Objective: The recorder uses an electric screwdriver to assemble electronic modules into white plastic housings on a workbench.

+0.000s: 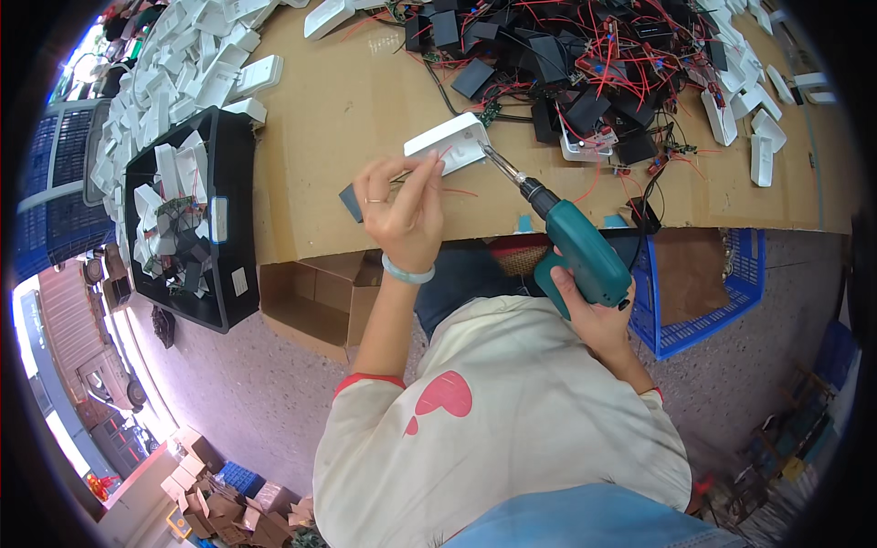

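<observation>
One white casing (449,143) touches the left hand (402,215) (fingertips only).

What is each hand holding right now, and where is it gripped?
The right hand grips the green electric screwdriver by its handle. The left hand steadies the white plastic casing at its near edge.

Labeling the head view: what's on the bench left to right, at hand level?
Black tray of white parts → left hand → white plastic case → green power screwdriver in right hand → blue crate.
</observation>
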Available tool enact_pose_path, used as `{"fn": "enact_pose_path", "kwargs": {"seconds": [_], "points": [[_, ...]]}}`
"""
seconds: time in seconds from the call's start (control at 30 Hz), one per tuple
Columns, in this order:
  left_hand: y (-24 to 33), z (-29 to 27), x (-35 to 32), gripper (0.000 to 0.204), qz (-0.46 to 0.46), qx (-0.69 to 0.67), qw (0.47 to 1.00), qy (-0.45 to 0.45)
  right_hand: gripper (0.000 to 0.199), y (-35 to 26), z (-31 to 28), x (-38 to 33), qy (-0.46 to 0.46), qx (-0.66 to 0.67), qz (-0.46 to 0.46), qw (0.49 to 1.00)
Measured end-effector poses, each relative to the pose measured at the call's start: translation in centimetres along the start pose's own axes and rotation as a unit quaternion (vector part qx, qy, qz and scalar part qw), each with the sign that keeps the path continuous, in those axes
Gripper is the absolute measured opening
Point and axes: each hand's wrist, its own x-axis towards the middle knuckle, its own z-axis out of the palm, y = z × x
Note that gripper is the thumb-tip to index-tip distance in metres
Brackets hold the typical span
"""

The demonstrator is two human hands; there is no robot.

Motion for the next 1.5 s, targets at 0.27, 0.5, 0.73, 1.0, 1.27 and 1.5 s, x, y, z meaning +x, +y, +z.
{"fn": "enact_pose_path", "kwargs": {"seconds": [0.27,0.5,0.73,1.0,1.27,1.5], "points": [[1.0,0.6,0.5,0.013,-0.023,0.011,0.998,-0.057,0.027,1.1,0.5,0.3,0.011,-0.003,-0.008,1.0],[1.5,1.3,1.2,0.008,0.017,0.178,0.979,-0.098,0.032,0.6,1.1,1.3,0.003,-0.046,-0.055,0.997],[0.5,2.7,1.3,0.006,0.04,0.154,0.985,-0.072,0.027,0.2,2.0,2.0,0.014,-0.057,-0.054,0.997],[0.5,3.1,1.0,0.008,0.034,0.148,0.987,-0.05,0.037,0.7,2.3,2.1,-0.004,-0.065,-0.056,0.996],[0.7,2.7,1.0,0.007,0.018,0.158,0.984,-0.077,0.025,0.4,2.7,2.3,0.005,-0.05,-0.048,0.998],[0.6,2.9,0.8,0.007,0.013,0.153,0.985,-0.079,0.025,0.7,2.7,2.4,0.003,-0.05,-0.052,0.997]]}}
